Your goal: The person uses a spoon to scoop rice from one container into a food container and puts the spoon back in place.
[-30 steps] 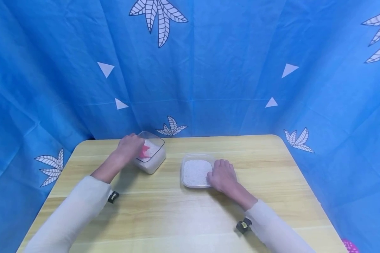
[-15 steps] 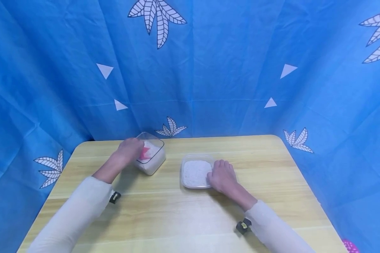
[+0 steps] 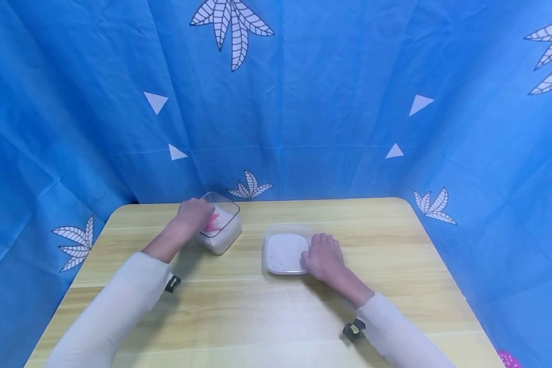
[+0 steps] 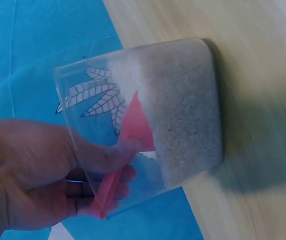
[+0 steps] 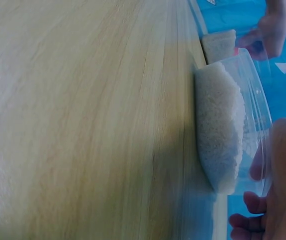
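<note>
My left hand [image 3: 194,214] reaches over the rim of a tall clear container [image 3: 230,236] at the back left of the table, partly filled with white rice. Thumb and fingers pinch the handle of a red plastic scoop [image 4: 137,129], whose blade lies against the rice [image 4: 182,110] inside. At the table's middle stands a lower clear container [image 3: 287,228], also holding rice [image 3: 285,252]. My right hand [image 3: 324,257] grips this one by its right rim, the thumb inside the wall and the other fingers outside, as the right wrist view shows.
Both containers stand upright, a short gap apart, on a light wooden table [image 3: 257,317]. Behind the table's far edge hangs a blue curtain [image 3: 340,122] with leaf prints. Each sleeve [image 3: 119,301] has a small dark device at its cuff.
My left hand and the red scoop have shifted slightly to the right over the tall container. My right hand and the lower container keep their place.
</note>
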The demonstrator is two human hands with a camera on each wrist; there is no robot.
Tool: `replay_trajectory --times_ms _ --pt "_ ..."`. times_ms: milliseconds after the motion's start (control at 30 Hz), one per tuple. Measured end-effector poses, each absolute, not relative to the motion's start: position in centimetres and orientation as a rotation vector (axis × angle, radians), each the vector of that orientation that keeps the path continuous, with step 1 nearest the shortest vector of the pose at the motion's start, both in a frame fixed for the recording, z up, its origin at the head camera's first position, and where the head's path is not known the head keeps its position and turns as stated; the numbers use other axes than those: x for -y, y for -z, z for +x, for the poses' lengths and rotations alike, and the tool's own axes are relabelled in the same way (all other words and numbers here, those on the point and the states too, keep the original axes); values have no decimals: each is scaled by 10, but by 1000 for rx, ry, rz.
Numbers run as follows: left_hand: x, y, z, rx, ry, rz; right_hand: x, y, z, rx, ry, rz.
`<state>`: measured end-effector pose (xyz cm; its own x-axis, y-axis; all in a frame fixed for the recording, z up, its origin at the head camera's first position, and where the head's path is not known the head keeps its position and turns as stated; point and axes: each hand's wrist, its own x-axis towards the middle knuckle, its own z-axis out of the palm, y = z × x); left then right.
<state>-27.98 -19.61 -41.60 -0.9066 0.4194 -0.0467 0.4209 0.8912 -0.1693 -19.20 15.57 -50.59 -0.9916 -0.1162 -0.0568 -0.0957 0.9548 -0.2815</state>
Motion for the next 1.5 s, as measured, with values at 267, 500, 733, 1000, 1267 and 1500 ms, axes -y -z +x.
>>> replay_trajectory --times_ms 267,500,733,1000,1267,1500 --pt "194 428 -283 -3046 187 669 -155 506 -191 -3027 447 -177" --pt "192 431 -284 -3047 127 613 -156 505 -191 -3030 439 -167" --pt "195 430 -283 -3034 123 602 -157 505 -191 -3026 455 -157" --pt "198 425 -281 -3051 56 595 -157 506 -191 -3033 466 -164" --pt "196 425 -281 -3062 89 562 -155 504 -191 -3039 444 -159" --pt "199 424 -280 -3074 82 555 -155 504 -191 -3047 443 -168"
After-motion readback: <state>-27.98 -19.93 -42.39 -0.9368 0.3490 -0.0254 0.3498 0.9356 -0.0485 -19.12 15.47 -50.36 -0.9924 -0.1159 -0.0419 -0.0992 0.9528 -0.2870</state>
